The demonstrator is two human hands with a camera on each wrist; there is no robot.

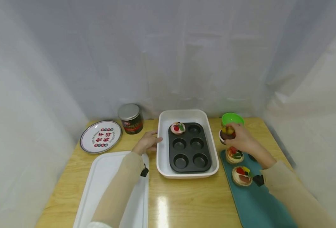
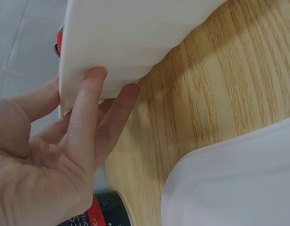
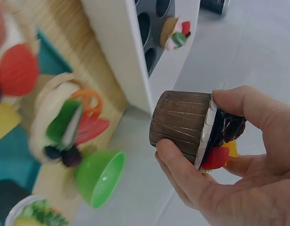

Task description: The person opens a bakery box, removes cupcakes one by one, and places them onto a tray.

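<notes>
A white rectangular bin (image 1: 188, 176) stands mid-table with a dark muffin tin (image 1: 188, 147) inside. One pink-topped tart (image 1: 177, 128) sits in the tin's far-left cup; the other cups show nothing in them. My left hand (image 1: 148, 142) grips the bin's left side, thumb over the rim and fingers (image 2: 86, 103) against the outer wall. My right hand (image 1: 243, 137) holds a chocolate cupcake (image 3: 182, 122) in the air, right of the bin. It has a brown ribbed base, and its fruit topping faces the palm in the right wrist view.
Two fruit tarts (image 1: 242, 176) and a dark-based cupcake (image 3: 36, 212) rest on a teal tray (image 1: 259, 202) at right. Behind is a green bowl (image 1: 232, 118). At left are a white tray (image 1: 99, 180), a printed plate (image 1: 87, 144) and a coffee can (image 1: 131, 122).
</notes>
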